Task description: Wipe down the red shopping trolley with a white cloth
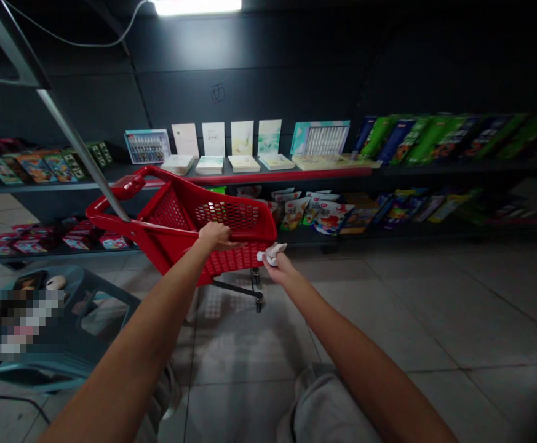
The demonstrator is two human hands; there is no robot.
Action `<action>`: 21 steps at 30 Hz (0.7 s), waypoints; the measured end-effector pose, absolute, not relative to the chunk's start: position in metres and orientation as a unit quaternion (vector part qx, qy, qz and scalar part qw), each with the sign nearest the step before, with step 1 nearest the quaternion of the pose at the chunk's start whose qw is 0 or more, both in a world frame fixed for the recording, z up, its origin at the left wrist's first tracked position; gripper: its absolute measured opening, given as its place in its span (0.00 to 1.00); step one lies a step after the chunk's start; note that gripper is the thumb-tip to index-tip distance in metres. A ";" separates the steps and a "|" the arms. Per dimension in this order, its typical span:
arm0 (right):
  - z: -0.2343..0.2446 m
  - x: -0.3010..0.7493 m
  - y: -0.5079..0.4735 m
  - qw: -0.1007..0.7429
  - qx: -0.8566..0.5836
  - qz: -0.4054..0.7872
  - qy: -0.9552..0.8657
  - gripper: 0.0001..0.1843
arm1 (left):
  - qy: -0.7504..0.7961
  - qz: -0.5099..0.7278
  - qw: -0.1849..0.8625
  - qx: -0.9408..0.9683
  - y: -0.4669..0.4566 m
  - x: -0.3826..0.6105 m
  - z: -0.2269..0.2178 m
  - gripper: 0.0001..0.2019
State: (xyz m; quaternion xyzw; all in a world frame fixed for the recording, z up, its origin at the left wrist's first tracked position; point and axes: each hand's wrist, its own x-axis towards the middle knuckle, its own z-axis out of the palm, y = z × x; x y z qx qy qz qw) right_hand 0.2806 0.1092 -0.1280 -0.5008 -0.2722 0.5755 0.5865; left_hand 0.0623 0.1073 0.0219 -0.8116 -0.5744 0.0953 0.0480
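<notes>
left hand gripping 1 red shopping cart | right hand closed on 1 crumpled white tissue

**Dim Room, One Overhead Glare**

A ceiling light blows out white at the top, while the wall stays dark. A soft shadow lies on the floor below the cart. The picture's edges bend and darken; a pixelated blur covers the lower left.

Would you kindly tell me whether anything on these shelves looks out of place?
The packets on the lower shelf lean in a jumble, overlapping each other, unlike the neatly spaced cards on the upper shelf.
</notes>
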 end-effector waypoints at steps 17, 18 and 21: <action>-0.065 0.249 0.069 0.397 -0.502 -0.014 -0.768 0.19 | -0.591 0.104 0.035 -0.799 0.099 0.045 0.024 0.46; -0.063 0.247 0.067 0.391 -0.491 -0.017 -0.778 0.19 | -0.593 0.101 0.029 -0.798 0.098 0.043 0.024 0.47; -0.060 0.254 0.066 0.373 -0.472 -0.019 -0.799 0.17 | -0.603 0.093 0.018 -0.792 0.094 0.037 0.025 0.47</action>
